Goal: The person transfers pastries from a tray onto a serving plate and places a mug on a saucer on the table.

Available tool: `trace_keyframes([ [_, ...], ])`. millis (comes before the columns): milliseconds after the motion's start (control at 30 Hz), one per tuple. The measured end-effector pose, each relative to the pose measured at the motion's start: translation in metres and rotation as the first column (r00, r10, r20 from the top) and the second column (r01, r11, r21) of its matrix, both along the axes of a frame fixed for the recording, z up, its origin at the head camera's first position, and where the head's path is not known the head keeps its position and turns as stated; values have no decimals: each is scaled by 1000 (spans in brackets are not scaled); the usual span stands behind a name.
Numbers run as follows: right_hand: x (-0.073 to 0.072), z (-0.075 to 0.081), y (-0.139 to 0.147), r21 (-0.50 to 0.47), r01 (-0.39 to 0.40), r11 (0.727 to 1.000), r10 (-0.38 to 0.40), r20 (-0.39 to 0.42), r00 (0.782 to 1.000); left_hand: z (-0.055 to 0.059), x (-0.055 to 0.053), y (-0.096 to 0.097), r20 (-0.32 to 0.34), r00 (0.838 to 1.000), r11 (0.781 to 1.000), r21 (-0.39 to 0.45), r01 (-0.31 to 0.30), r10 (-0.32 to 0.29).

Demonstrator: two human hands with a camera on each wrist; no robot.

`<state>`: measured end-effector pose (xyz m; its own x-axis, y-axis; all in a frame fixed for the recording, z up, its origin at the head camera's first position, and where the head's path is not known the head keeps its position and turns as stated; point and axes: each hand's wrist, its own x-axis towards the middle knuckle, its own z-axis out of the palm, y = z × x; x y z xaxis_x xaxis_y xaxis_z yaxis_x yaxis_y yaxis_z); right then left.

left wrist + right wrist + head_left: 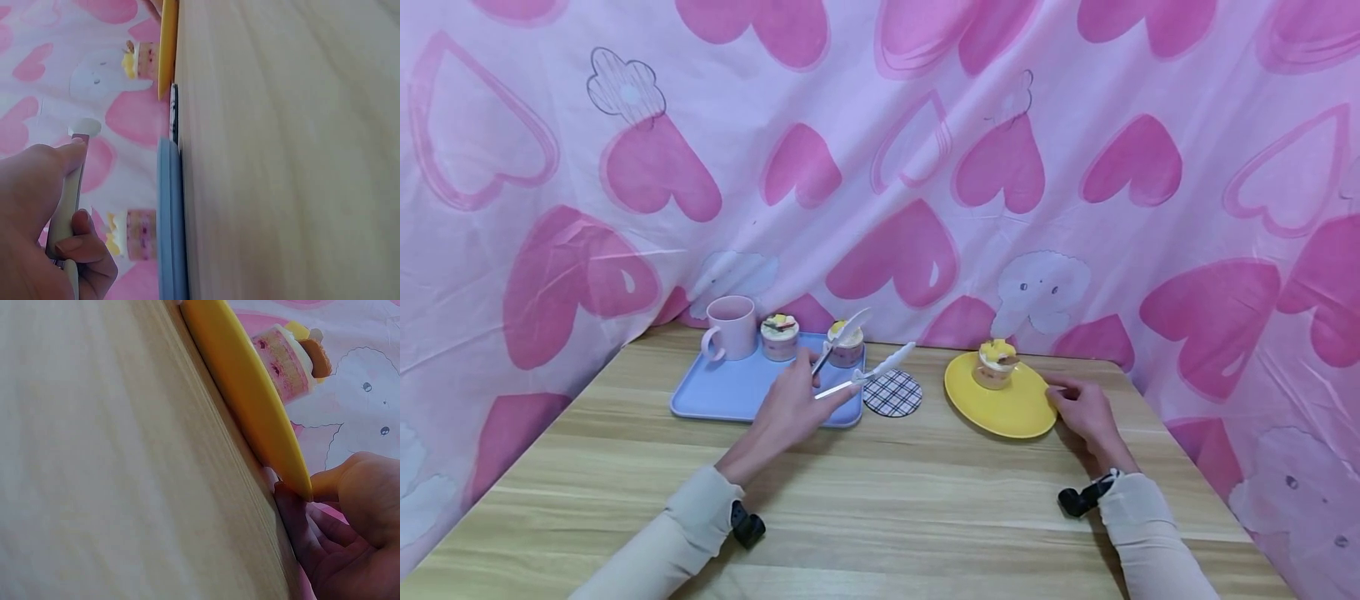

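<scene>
Tongs [887, 362] standing spread near the right dessert cup [847, 355] on the blue tray [715, 400]: apparently a lining-up step.
Head: second cup [992, 374] is sitting on the yellow plate [1011, 417], right. Left wrist: left hand [30, 215] is gripping the tongs. Right wrist: right hand [353, 544] is pinching the plate's rim; next probably calls for gentle squeezing.

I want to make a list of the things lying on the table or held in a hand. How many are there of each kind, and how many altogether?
Dessert cups: 3
Mug: 1
Tray: 1
Plate: 1
Coaster: 1
Tongs, in the left hand: 1
Total: 8
</scene>
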<state>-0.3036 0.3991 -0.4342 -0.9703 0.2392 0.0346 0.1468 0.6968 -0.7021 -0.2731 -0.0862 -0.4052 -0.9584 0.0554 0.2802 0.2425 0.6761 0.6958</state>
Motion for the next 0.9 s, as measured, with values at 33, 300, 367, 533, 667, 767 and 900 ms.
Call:
trace_keyframes([
  [33, 0, 0, 0, 2, -2, 1000, 2, -1, 1000, 0, 0, -3, 2, 1000, 1000, -3, -6, 6],
  [300, 0, 1, 1, -5, -11, 1000, 11, -1, 1000, 1, -6, -23, 39, 997, 997, -18, -70, 70],
  [367, 0, 0, 1, -1, -16, 1000, 16, -5, 1000, 0, -9, -26, 58, 995, 996, -22, -81, 82],
  [533, -1, -1, 1, 4, -12, 1000, 12, -7, 1000, -2, -14, -30, 65, 993, 996, -14, -94, 94],
  [667, -2, -1, 1, 11, -8, 1000, 8, -13, 1000, -3, -18, -32, 70, 992, 995, -14, -101, 102],
  [767, -2, -1, 1, 11, -2, 1000, 2, -3, 1000, -4, -20, -33, 89, 990, 994, -22, -109, 111],
  [900, -1, -1, 0, 6, 4, 1000, -4, 6, 1000, -5, -24, -34, 96, 989, 994, -28, -108, 110],
])
